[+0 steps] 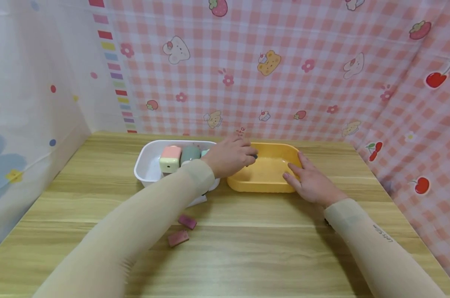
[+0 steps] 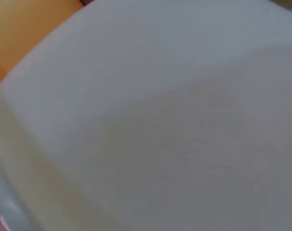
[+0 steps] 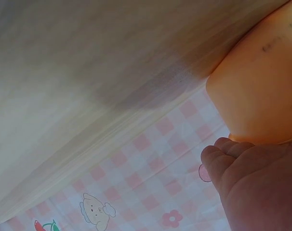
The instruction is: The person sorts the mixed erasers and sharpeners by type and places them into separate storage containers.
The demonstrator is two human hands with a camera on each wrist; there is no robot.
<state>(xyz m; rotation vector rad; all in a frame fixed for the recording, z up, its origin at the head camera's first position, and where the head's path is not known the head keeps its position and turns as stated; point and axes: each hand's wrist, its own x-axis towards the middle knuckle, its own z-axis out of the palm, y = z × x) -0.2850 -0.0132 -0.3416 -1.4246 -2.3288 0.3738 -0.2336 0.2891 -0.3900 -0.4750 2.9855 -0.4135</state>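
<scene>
My left hand (image 1: 230,156) reaches across the right end of a white tray (image 1: 144,165) to the left side of a yellow tray (image 1: 264,187). Its curled fingers pinch a small dark object (image 1: 253,157), mostly hidden by them, over the yellow tray. On that tray's right end, my right hand (image 1: 316,182) grips the rim, thumb and a finger reaching inside; the right wrist view has its fingers (image 3: 216,156) at the edge of the yellow wall (image 3: 261,96). The blurred white tray wall (image 2: 160,96) fills most of the left wrist view.
Inside the white tray sit a pink-and-cream boxy item (image 1: 171,159), a grey-green rounded item (image 1: 190,153) and a mint piece (image 1: 204,152). Two small pinkish blocks, one purplish (image 1: 187,222) and one duller (image 1: 178,238), lie in front on the wooden table (image 1: 247,248). A checked cloth (image 1: 247,82) hangs behind.
</scene>
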